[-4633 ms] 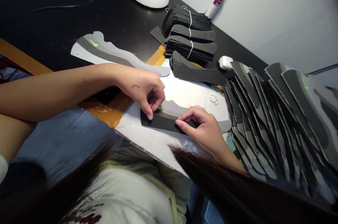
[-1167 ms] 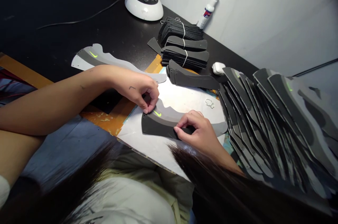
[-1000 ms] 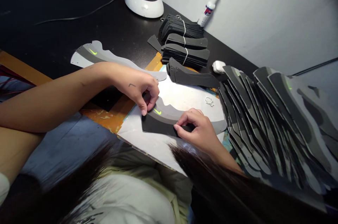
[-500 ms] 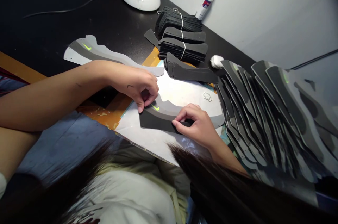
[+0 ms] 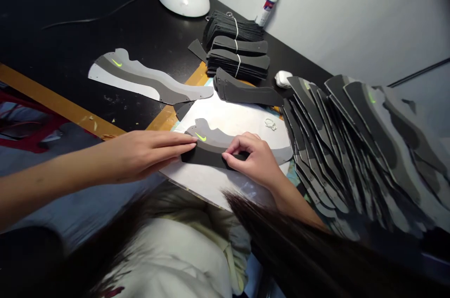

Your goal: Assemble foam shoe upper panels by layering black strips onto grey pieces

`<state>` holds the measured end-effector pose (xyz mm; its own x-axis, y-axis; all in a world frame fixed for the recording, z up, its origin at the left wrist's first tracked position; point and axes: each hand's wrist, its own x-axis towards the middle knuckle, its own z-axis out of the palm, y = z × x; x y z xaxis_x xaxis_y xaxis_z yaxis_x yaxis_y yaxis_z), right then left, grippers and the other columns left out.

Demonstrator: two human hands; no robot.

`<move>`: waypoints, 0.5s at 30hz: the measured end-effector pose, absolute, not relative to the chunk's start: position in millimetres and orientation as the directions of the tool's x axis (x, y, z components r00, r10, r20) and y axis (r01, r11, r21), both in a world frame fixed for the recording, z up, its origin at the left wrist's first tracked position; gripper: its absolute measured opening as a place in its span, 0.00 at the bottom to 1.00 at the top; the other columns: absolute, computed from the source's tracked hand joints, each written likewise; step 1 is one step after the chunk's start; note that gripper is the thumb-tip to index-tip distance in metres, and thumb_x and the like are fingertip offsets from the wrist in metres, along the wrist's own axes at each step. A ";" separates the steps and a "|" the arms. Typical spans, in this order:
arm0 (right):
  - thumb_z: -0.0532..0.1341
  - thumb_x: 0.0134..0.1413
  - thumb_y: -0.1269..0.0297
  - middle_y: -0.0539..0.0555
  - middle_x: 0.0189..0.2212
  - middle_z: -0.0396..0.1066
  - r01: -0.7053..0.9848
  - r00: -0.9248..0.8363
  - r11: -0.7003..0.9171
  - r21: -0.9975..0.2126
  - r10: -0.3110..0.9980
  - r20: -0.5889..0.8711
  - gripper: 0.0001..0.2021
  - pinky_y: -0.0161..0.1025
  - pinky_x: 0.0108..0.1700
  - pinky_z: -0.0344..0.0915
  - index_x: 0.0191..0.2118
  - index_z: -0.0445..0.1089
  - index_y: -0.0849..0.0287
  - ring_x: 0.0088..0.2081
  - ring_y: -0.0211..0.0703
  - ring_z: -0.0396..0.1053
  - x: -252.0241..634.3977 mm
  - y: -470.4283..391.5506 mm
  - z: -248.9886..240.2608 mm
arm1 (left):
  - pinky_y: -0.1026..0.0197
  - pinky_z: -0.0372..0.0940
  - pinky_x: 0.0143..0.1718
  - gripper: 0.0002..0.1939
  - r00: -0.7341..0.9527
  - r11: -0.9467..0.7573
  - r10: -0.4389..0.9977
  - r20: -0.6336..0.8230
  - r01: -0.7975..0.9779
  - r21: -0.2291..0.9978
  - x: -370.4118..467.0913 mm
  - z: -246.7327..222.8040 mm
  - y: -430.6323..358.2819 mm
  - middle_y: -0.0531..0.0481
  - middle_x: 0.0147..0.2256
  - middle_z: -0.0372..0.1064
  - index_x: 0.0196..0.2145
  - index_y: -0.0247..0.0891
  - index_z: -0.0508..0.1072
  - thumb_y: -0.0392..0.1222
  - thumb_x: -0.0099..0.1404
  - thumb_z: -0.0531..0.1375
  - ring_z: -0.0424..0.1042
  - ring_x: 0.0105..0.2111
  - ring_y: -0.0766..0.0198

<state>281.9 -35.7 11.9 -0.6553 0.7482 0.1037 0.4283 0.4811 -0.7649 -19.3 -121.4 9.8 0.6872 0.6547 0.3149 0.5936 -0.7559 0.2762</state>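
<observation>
Resting straight, side-by-side fingers of the left hand (image 5: 147,155) on the left end of a black strip (image 5: 206,156), gripping nothing visible. Pinching with the right hand (image 5: 256,160), thumb and forefinger tips together at mid-strip; impossible to tell whether clamped on it. Along the strip's far side, a grey panel (image 5: 216,135) with yellow-green tick, lying near the near edge of a white board (image 5: 239,115). At the board's far edge, loose black strips (image 5: 253,94); towards its right edge, a white ring (image 5: 270,123); past that edge, fanned grey panels (image 5: 379,148). Towards the table's (image 5: 77,49) far edge, banded bundles (image 5: 239,62), a lamp base (image 5: 183,3) and a bottle (image 5: 268,6).
</observation>
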 end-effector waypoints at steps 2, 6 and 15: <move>0.69 0.53 0.67 0.48 0.25 0.74 0.428 -0.653 0.473 -0.770 0.751 0.098 0.07 0.43 0.45 0.63 0.27 0.73 0.54 0.32 0.42 0.69 281.9 -35.3 12.3 | 0.54 0.62 0.69 0.32 0.655 -0.728 0.684 0.320 0.634 0.258 -20.8 -2.7 -139.3 0.39 0.69 0.62 0.76 0.37 0.51 0.38 0.79 0.55 0.66 0.67 0.55; 0.69 0.54 0.66 0.48 0.26 0.75 0.404 -0.650 0.392 -0.827 0.759 0.043 0.07 0.42 0.43 0.64 0.27 0.73 0.55 0.32 0.42 0.70 281.8 -33.5 13.9 | 0.50 0.51 0.75 0.37 0.672 -0.731 0.680 0.293 0.655 0.192 -21.6 -15.5 -151.0 0.36 0.73 0.53 0.78 0.33 0.43 0.47 0.81 0.54 0.55 0.73 0.51; 0.70 0.55 0.67 0.48 0.26 0.75 0.376 -0.681 0.388 -0.841 0.732 0.033 0.07 0.36 0.39 0.63 0.27 0.74 0.57 0.33 0.40 0.70 279.8 -29.8 11.1 | 0.49 0.49 0.75 0.36 0.672 -0.740 0.670 0.314 0.634 0.222 -23.2 -16.3 -150.5 0.38 0.74 0.51 0.78 0.36 0.44 0.54 0.81 0.49 0.52 0.74 0.48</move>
<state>279.8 -29.8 11.1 -0.6806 0.7319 0.0332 0.3763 0.3880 -0.8414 -23.2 -150.5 -16.3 0.6724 0.6704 0.3139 0.6345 -0.7403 0.2222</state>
